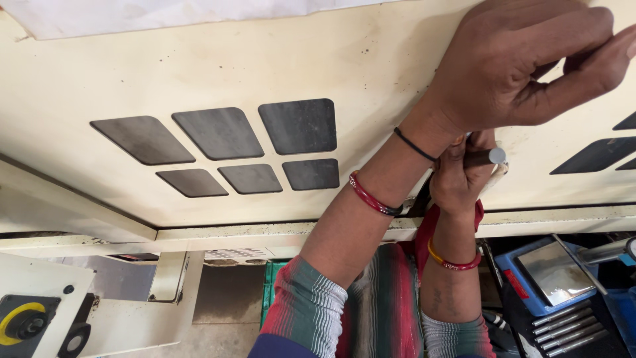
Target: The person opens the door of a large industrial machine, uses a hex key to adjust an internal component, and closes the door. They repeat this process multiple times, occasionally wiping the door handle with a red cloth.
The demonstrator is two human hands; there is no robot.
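Note:
My left hand (523, 63) reaches across to the upper right and rests against a cream machine panel (278, 66). Its fingers and thumb are pinched together at the frame's right edge, which hides anything between them. A black thread and a red bangle circle that wrist. Just below it, my right hand (457, 182) is closed around a short grey metal rod (491, 157) whose round end points right, close to the panel's lower edge. This wrist wears a red and yellow bangle. Both forearms have striped sleeves.
The panel carries several dark grey slanted patches (298, 126). A blue tray (553, 272) with a shiny plate and a row of metal rods (566, 328) sits at the lower right. A black and yellow knob (23, 321) is at the lower left, and a green crate (273, 275) lies below.

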